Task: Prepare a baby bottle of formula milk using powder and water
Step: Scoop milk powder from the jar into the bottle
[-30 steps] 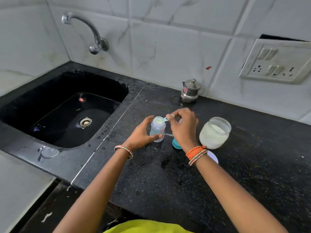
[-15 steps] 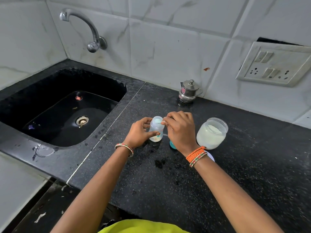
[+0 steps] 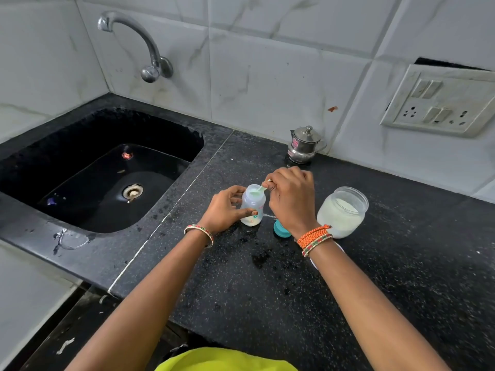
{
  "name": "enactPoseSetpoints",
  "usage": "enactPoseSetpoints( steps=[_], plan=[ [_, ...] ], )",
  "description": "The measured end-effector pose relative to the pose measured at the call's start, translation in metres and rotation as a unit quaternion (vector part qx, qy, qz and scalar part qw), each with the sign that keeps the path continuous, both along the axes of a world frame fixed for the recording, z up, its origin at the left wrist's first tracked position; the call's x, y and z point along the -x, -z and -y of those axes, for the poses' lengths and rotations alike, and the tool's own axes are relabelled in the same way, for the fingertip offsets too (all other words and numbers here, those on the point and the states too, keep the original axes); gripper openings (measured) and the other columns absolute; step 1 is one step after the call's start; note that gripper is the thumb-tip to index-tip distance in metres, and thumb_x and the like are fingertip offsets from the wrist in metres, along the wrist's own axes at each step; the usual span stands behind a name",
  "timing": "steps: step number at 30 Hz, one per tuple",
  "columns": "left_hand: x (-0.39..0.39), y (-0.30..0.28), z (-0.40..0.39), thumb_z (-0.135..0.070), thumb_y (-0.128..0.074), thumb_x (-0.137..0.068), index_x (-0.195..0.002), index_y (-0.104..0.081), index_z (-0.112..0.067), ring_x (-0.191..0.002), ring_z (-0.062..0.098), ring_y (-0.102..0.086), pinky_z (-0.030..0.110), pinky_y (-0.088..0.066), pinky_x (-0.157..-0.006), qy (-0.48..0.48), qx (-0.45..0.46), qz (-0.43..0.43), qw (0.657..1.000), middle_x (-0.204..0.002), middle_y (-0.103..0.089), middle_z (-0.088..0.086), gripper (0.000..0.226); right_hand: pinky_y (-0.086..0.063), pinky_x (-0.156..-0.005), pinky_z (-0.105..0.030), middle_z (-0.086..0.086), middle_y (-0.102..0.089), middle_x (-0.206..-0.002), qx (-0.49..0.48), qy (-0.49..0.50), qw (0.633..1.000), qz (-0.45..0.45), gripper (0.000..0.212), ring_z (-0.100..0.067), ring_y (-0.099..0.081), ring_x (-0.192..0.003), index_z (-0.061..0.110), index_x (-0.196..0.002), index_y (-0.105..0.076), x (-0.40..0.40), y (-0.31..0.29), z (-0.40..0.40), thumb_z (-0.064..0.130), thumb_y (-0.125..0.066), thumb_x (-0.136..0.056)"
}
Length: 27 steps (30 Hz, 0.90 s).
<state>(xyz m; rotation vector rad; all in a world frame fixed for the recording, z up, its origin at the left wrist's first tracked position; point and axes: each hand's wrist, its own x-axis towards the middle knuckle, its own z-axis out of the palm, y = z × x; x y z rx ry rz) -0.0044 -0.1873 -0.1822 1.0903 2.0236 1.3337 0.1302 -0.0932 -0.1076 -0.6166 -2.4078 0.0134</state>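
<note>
A small clear baby bottle (image 3: 254,201) stands upright on the black counter (image 3: 267,290), open at the top, with some pale powder at its bottom. My left hand (image 3: 224,210) grips it from the left. My right hand (image 3: 290,199) pinches a pale green scoop (image 3: 257,190) whose bowl sits over the bottle mouth. An open clear jar of white formula powder (image 3: 341,212) stands just right of my right hand. A teal bottle cap (image 3: 280,228) lies on the counter under my right wrist, partly hidden.
A black sink (image 3: 101,180) with a steel tap (image 3: 139,41) lies to the left. A small steel lidded pot (image 3: 304,145) stands by the tiled wall. A switch and socket panel (image 3: 439,103) is on the wall at right. Wet spots (image 3: 265,258) mark the counter.
The scoop stays at the bottle mouth; my right hand has shifted slightly over it. My left hand keeps its hold on the bottle. The camera has moved a little.
</note>
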Motion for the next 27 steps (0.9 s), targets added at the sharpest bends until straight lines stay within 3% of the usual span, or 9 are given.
enactPoseSetpoints(
  steps=[7, 15, 18, 23, 25, 27],
  plan=[
    [0.000, -0.002, 0.000, -0.025, -0.083, -0.067, -0.112, -0.057, -0.023, -0.105, 0.010, -0.060, 0.028, -0.049, -0.090, 0.002, 0.008, -0.019, 1.000, -0.111, -0.065, -0.006, 0.052, -0.032, -0.074, -0.031, 0.003, -0.068, -0.080, -0.047, 0.007, 0.994, -0.094, 0.005, -0.021, -0.060, -0.075, 0.014, -0.079, -0.070, -0.015, -0.003, -0.001, 0.014, -0.066, -0.082],
    [-0.003, 0.000, 0.000, -0.024, -0.082, -0.069, -0.108, -0.055, -0.018, -0.102, 0.010, -0.060, 0.031, -0.049, -0.089, 0.005, 0.004, -0.027, 1.000, -0.109, -0.065, -0.008, 0.048, -0.034, -0.073, -0.033, 0.003, -0.068, -0.080, -0.108, -0.034, 0.993, -0.033, 0.020, -0.023, -0.060, -0.078, 0.015, -0.078, -0.068, -0.011, 0.009, 0.003, 0.012, -0.050, -0.084],
    [-0.004, 0.000, 0.000, -0.024, -0.082, -0.070, -0.107, -0.054, -0.016, -0.102, 0.011, -0.059, 0.031, -0.048, -0.088, 0.006, 0.009, -0.028, 1.000, -0.109, -0.064, -0.007, 0.047, -0.033, -0.076, -0.032, 0.005, -0.068, -0.080, -0.072, -0.018, 0.997, -0.036, 0.022, -0.023, -0.061, -0.081, 0.016, -0.079, -0.070, -0.010, 0.009, 0.002, 0.018, -0.049, -0.086],
    [-0.005, -0.001, 0.002, -0.023, -0.078, -0.074, -0.111, -0.050, -0.018, -0.105, 0.014, -0.059, 0.029, -0.049, -0.086, 0.036, 0.039, -0.044, 0.998, -0.110, -0.061, -0.007, 0.047, -0.028, -0.080, -0.031, 0.010, -0.068, -0.085, 0.042, 0.060, 0.989, -0.129, 0.007, -0.019, -0.054, -0.091, 0.021, -0.083, -0.069, -0.015, 0.006, 0.004, 0.020, -0.062, -0.086],
    [-0.002, 0.002, 0.007, -0.025, -0.078, -0.074, -0.126, -0.043, -0.020, -0.116, 0.017, -0.055, 0.032, -0.048, -0.094, 0.068, 0.081, -0.071, 0.992, -0.117, -0.056, -0.006, 0.063, -0.027, -0.077, -0.030, 0.011, -0.068, -0.086, 0.125, 0.085, 0.975, -0.161, 0.008, -0.018, -0.054, -0.089, 0.023, -0.083, -0.069, -0.017, 0.006, 0.001, 0.022, -0.062, -0.087],
    [0.001, 0.009, 0.014, -0.034, -0.080, -0.071, -0.142, -0.029, -0.017, -0.134, 0.018, -0.038, 0.032, -0.035, -0.108, 0.066, 0.099, -0.112, 0.987, -0.141, -0.042, 0.001, 0.089, -0.034, -0.077, -0.032, 0.010, -0.067, -0.082, 0.216, 0.097, 0.944, -0.229, 0.010, -0.019, -0.056, -0.086, 0.020, -0.083, -0.070, -0.021, 0.002, -0.005, 0.018, -0.062, -0.088]
  ],
)
